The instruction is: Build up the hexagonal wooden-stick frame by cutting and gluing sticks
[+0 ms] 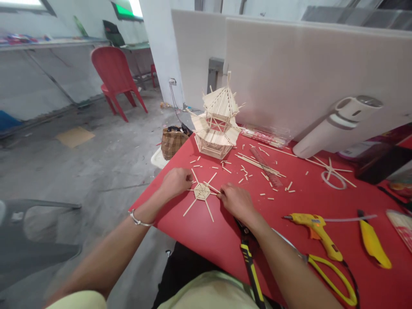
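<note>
A small hexagonal web of wooden sticks (202, 192), with long spokes pointing outward, lies flat on the red table (180, 231). On its right side, my right hand (236, 199) pinches a thin wooden stick (212, 187) whose far end reaches over the web's edge. My left hand (176, 183) is at the web's left, fingers curled together close to the spokes; whatever they may hold is hidden. Behind the web stands a pagoda model (219, 124) built of sticks. Short cut stick pieces (244, 171) are scattered to the right.
Black-and-yellow pliers (249, 262) lie beneath my right forearm. Farther right are a yellow glue gun (317, 229), yellow-handled scissors (334, 274) and a yellow-handled tool (373, 242). A clear ruler (265, 165) and a pale tumbler (337, 124) are toward the back.
</note>
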Motion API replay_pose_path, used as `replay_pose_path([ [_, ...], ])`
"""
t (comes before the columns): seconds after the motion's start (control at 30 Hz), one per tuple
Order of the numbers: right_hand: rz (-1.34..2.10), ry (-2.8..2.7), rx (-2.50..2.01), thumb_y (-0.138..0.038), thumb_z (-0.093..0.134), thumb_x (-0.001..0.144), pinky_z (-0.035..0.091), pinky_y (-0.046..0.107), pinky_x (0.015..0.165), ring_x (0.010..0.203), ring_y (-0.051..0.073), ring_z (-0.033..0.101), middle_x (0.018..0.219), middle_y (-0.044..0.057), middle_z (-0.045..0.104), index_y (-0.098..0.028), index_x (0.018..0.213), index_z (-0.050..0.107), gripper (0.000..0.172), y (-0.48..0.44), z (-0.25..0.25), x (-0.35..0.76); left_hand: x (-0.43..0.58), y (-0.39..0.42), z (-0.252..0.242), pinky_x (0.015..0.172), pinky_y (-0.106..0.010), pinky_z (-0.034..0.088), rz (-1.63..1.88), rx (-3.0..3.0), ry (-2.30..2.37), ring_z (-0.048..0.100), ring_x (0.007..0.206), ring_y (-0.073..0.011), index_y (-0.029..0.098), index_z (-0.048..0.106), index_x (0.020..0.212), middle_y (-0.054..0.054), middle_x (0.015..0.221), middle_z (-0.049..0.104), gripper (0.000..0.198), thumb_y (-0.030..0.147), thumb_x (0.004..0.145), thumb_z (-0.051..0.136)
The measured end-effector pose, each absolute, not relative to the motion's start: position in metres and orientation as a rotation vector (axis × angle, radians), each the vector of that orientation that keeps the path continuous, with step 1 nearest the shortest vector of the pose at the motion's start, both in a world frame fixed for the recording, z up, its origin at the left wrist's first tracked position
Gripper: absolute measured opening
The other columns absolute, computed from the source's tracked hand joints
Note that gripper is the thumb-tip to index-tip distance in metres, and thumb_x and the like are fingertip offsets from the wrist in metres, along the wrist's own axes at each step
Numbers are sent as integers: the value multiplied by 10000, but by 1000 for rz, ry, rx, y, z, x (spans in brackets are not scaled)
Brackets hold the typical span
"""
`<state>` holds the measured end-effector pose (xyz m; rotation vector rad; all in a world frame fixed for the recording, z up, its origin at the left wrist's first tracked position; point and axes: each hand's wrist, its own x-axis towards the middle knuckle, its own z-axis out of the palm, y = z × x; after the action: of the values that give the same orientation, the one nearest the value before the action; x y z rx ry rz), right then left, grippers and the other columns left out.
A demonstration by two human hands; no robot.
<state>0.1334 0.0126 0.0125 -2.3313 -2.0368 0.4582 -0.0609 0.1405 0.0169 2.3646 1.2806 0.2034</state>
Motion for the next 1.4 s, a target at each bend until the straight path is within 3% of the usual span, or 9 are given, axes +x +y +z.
replay_pose_path([
  [0.17, 459, -2032, -2317, -341, 522, 965, 355, 267, 667, 889, 180, 634, 1007, 46, 662, -219, 966, 653, 179, 14, 10, 131, -64, 144, 12, 543, -252, 326, 256, 2300, 1288, 546, 598, -152, 185, 664, 660, -12, 634, 658, 85, 192, 681, 582],
  [0.37, 446, -2048, -2280, -331, 524, 964, 338, 262, 646, 882, 173, 628, 991, 37, 661, -229, 955, 664, 172, 13, 11, 132, -52, 157, 3, 672, -261, 415, 407, 2376, 1050, 638, 741, -174, 218, 726, 754, -15, 791, 737, 148, 216, 767, 579],
  [0.6, 402, -2065, -2276, -335, 529, 965, 350, 266, 666, 890, 175, 620, 971, 43, 654, -230, 978, 679, 184, 15, 11, 132, -41, 169, -4, 719, -241, 440, 288, 2422, 770, 636, 787, -162, 236, 728, 718, -5, 793, 728, 138, 246, 797, 616],
  [0.8, 343, -2057, -2287, -359, 505, 977, 347, 270, 668, 894, 177, 614, 942, 47, 639, -246, 949, 703, 230, 16, 18, 135, -48, 168, -11, 772, -265, 455, 401, 2401, 674, 630, 817, -173, 206, 716, 762, -34, 820, 718, 151, 237, 848, 596],
  [0.97, 355, -1775, -2283, -406, 553, 948, 358, 268, 680, 862, 174, 630, 943, 15, 700, -266, 1073, 673, 223, 0, 29, 132, -48, 167, -11, 803, -273, 459, 490, 2410, 602, 628, 846, -173, 196, 708, 781, -44, 842, 716, 177, 229, 878, 564],
  [1.1, 559, -1650, -2329, -393, 581, 922, 353, 263, 658, 786, 173, 646, 855, 22, 729, -223, 873, 685, 206, -6, 26, 120, -47, 169, -12, 826, -275, 461, 506, 2395, 589, 634, 862, -171, 200, 709, 800, -41, 845, 718, 200, 191, 890, 532],
  [1.4, 561, -1683, -2406, -364, 572, 921, 329, 266, 647, 799, 177, 657, 885, 48, 743, -221, 877, 713, 206, 0, 13, 109, -44, 167, -17, 793, -291, 459, 543, 2490, 490, 623, 794, -170, 200, 739, 812, -52, 821, 712, 208, 176, 885, 546],
])
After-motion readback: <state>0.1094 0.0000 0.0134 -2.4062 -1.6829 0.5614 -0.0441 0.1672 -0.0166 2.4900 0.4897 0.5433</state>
